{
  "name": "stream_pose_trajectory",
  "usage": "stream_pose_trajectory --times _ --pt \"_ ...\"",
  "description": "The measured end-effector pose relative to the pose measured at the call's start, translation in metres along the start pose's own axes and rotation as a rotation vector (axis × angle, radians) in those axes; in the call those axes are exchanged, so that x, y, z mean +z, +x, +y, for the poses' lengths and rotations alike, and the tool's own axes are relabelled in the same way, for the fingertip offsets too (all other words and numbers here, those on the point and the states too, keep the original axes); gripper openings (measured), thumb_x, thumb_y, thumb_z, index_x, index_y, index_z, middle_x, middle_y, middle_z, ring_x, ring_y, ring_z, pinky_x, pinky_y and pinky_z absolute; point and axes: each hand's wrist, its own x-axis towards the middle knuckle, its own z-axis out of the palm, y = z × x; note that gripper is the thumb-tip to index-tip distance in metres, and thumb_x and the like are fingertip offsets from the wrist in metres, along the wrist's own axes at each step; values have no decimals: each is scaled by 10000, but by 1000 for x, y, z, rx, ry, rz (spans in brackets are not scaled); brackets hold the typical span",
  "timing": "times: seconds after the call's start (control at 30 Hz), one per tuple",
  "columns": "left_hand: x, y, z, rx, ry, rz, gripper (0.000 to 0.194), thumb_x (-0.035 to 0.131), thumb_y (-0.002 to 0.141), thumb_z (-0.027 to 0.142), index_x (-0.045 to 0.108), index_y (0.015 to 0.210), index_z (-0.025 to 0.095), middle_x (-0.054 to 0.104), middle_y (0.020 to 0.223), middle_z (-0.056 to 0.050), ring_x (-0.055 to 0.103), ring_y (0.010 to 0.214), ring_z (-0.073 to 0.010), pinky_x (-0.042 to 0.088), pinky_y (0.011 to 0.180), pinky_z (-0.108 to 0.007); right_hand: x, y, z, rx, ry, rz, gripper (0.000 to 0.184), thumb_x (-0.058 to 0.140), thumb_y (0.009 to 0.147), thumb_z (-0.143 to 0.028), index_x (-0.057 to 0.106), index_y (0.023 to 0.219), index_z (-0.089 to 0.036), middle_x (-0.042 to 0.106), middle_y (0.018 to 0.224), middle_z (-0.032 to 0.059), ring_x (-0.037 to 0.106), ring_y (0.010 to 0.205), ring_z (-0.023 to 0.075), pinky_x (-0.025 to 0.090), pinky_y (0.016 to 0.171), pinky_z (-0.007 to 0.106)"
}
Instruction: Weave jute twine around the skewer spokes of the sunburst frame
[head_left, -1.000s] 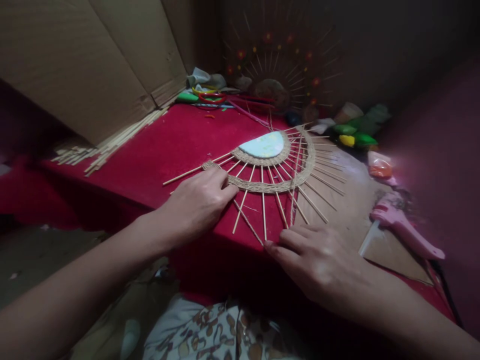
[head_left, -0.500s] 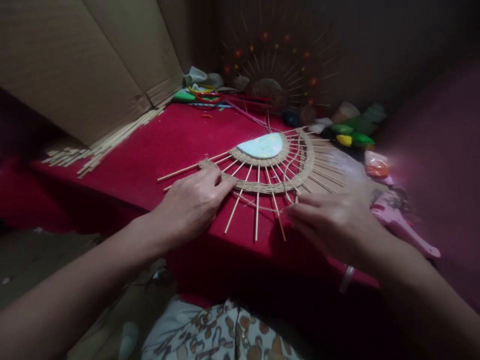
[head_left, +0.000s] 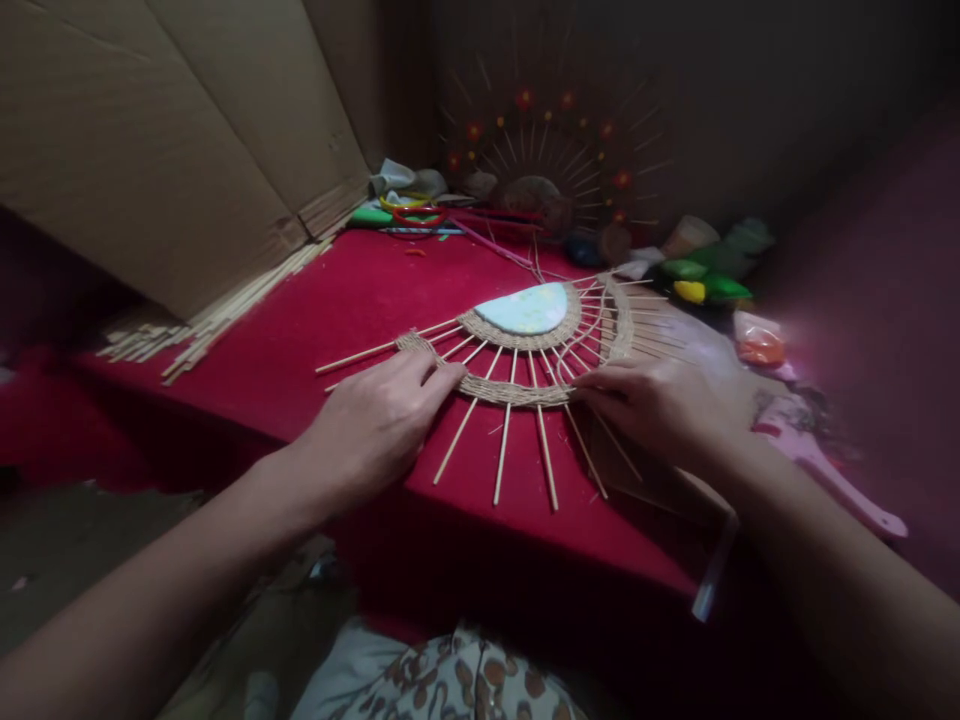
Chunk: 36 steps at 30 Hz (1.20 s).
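A half-round stick frame lies on the red cloth, its thin wooden sticks [head_left: 502, 465] fanning out from a pale blue half-disc [head_left: 523, 308]. Twine is woven into an outer band [head_left: 514, 394] across the sticks. At the band's left part, my left hand [head_left: 386, 410] is closed with thumb and fingers pinching it. My right hand [head_left: 660, 400] is also closed, pinching loose twine [head_left: 559, 365] against the band right of centre; its fingertips partly cover the twine and the band there.
Cardboard [head_left: 187, 150] stands at the left, with loose sticks [head_left: 225, 315] along its foot. Red-handled scissors [head_left: 420, 215] lie at the back. A flower-decorated stick fan [head_left: 547, 150] stands behind. Colourful packets [head_left: 705, 285] and a pink-handled tool [head_left: 840, 475] are at the right.
My right hand has moved up and inward onto the band, and the twine that hung slack below the band is drawn in. My left hand keeps its grip.
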Motion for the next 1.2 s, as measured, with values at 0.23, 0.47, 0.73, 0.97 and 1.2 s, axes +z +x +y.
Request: stream_pose_trajectory --times 0.23,0.47,0.73,0.97,1.2 --pt "-10 10 -13 -50 -109 29 284 397 940 228 599 1109 122 589 1066 -148 554 969 -263 505 796 -405 5 2 -11 75 100 -28 247 509 912 -251 743 847 -203 727 771 43 612 652 138 420 629 268" --pt "-10 47 12 68 -222 -145 222 448 934 288 588 1066 178 560 1021 -94 552 848 -204 474 714 -341 7 3 -11 84 146 -62 231 525 918 -264 744 923 -190 735 817 57 639 712 148 424 660 267" --pt "-3 64 18 -42 -173 -286 207 412 944 327 571 945 194 543 984 -63 570 768 -189 441 642 -314 -5 4 6 62 36 16 207 561 887 -267 754 844 -206 728 786 44 616 690 153 381 621 269" --pt "-2 69 9 -61 -234 -361 170 450 917 297 571 942 179 559 983 -78 568 813 -185 451 714 -317 -39 6 49 179 8 239 245 531 850 -280 746 759 -206 714 751 41 600 651 145 382 587 265" --pt "0 74 -25 -5 -272 -354 207 435 916 321 590 918 183 560 943 -72 538 768 -174 413 657 -289 -26 7 88 340 -52 34 241 527 802 -244 761 771 -191 719 759 66 592 654 164 346 550 281"
